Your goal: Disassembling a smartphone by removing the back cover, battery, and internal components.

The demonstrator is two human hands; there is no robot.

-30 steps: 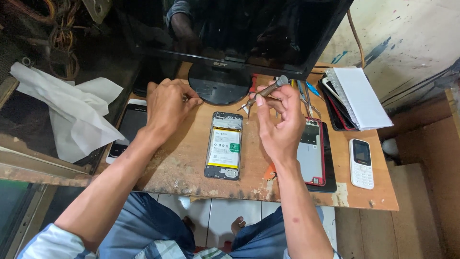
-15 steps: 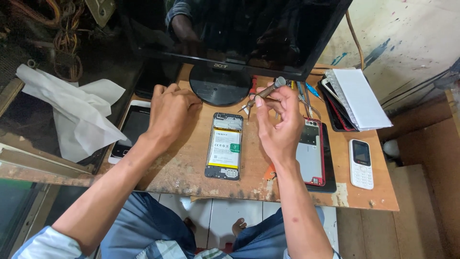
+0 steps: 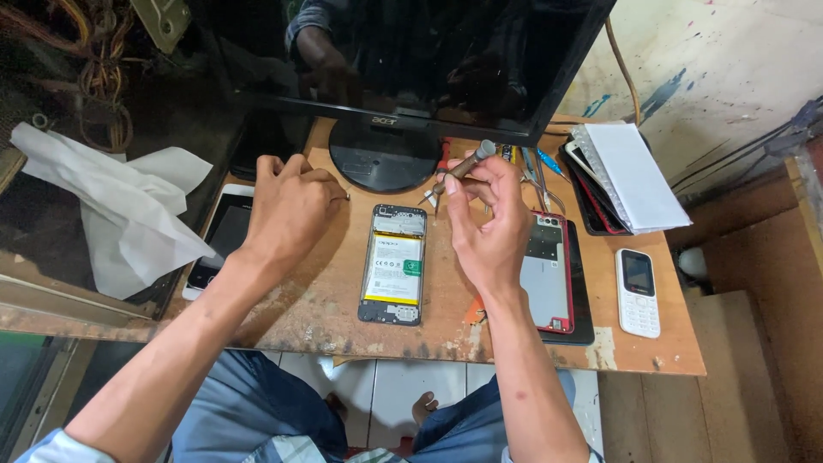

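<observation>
An opened smartphone (image 3: 393, 263) with its back off and a white-and-yellow battery showing lies flat in the middle of the wooden table (image 3: 326, 300). My right hand (image 3: 489, 225) is raised just right of it and grips a small screwdriver (image 3: 463, 165), tip pointing left and down toward the phone's top. My left hand (image 3: 290, 210) rests fingers-down on the table left of the phone, near the monitor base (image 3: 384, 156); what is under its fingertips is hidden.
A dark monitor (image 3: 446, 60) stands at the back. Another phone with a red frame (image 3: 549, 274) lies right of my hand, then a white keypad phone (image 3: 639, 291). A notebook stack (image 3: 630, 176) sits back right, a dark-screen phone (image 3: 219, 236) and crumpled white paper (image 3: 111, 201) left.
My left hand has slid left and a little toward me on the table. My right hand still holds the screwdriver, nearly in the same place.
</observation>
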